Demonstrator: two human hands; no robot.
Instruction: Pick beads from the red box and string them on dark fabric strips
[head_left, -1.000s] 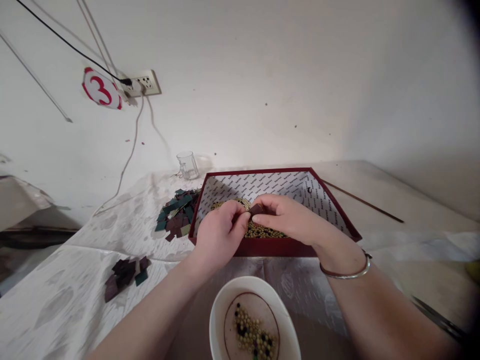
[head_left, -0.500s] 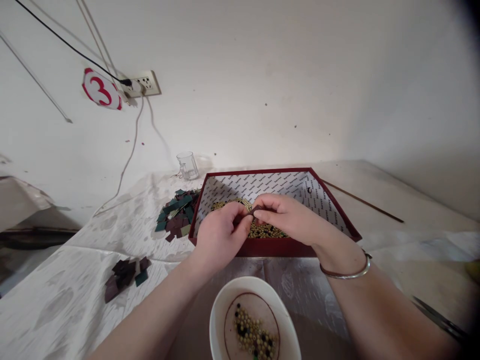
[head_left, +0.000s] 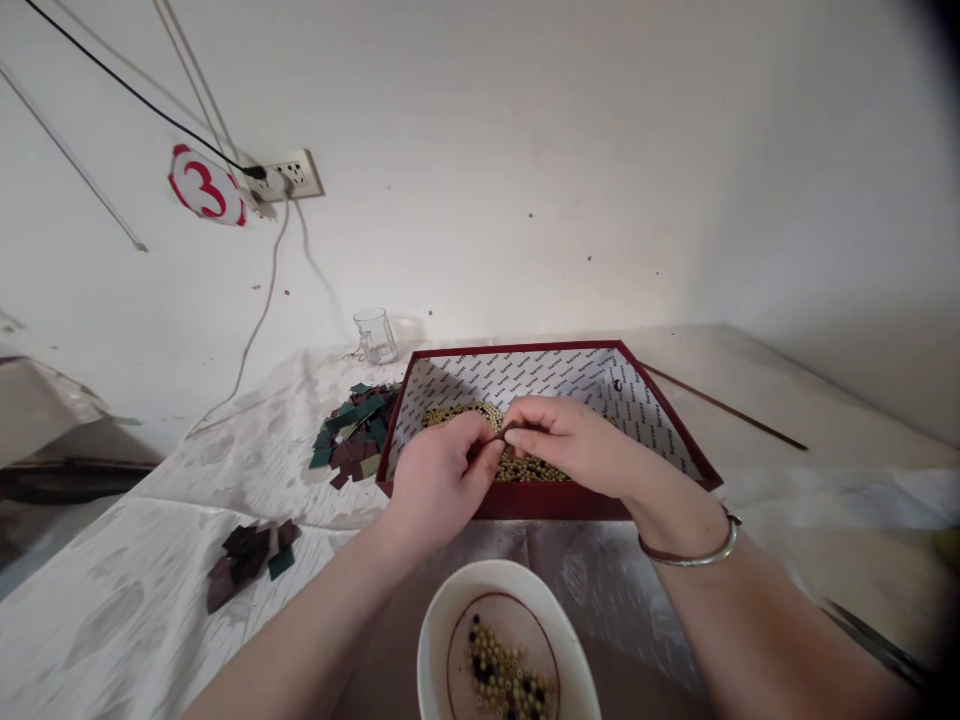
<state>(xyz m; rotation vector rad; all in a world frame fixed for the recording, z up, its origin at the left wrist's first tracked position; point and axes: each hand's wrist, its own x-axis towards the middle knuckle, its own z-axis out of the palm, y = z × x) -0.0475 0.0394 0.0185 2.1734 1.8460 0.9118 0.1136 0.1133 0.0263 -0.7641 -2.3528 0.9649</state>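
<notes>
The left hand (head_left: 448, 475) and right hand (head_left: 574, 445) both have their grip pinched on a small dark piece (head_left: 508, 431) above the beads (head_left: 534, 470) in the red box (head_left: 555, 503). Should either pinch slacken, it could drop and get lost among them.

A person's left hand (head_left: 441, 478) and right hand (head_left: 576, 442) pinch a small dark brown piece (head_left: 511, 431) above a red box (head_left: 555, 503) holding tan and dark beads (head_left: 534, 469). Nearer is a white bowl (head_left: 433, 650) with similar beads (head_left: 499, 668). At left, two piles of flat scraps (head_left: 354, 428) lie on the cloth-covered table (head_left: 142, 620).
</notes>
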